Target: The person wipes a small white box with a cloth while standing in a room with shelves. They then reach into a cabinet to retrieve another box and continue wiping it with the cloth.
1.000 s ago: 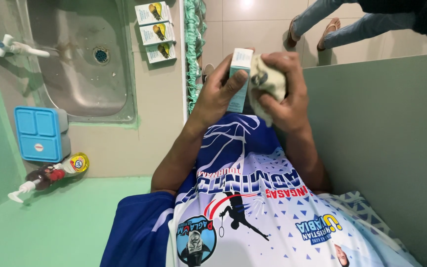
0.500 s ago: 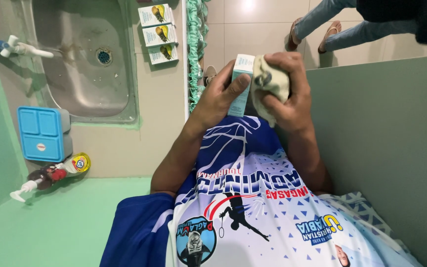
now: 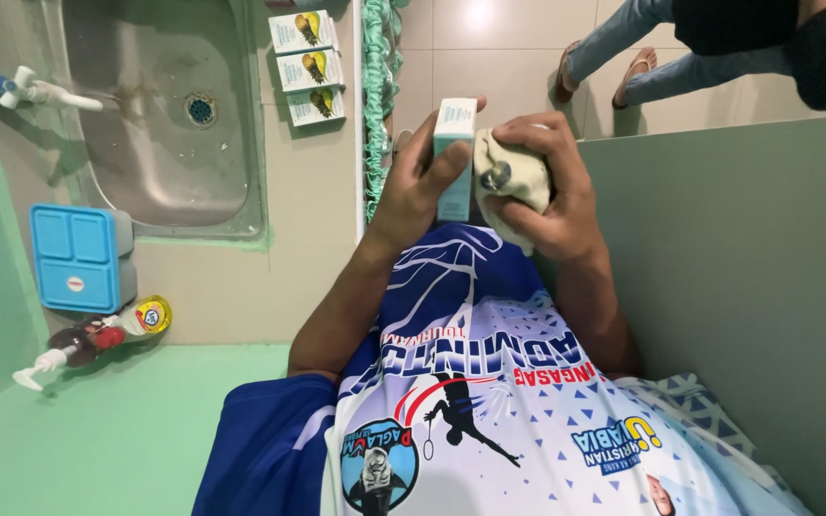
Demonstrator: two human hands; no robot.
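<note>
Change: both hands and what they are holding are sitting a touch lower and nearer the frame centre than half a second ago; the grips are looking the same.
Shirt: a blue and white printed jersey is filling the lower centre, nearest the camera.
Left hand: the left hand is rising from a bent forearm at centre, fingers and thumb closing around a small pale blue box and holding it upright.
Right hand: the right hand is curling tightly over a beige cloth, pressing it against the box's right side.
Counter: three small boxes with yellow pictures are lying in a column at upper centre-left, beside a steel sink.
Far left: a blue lidded container is sitting below the sink.
Far: another person's feet in sandals are standing at the upper right.
</note>
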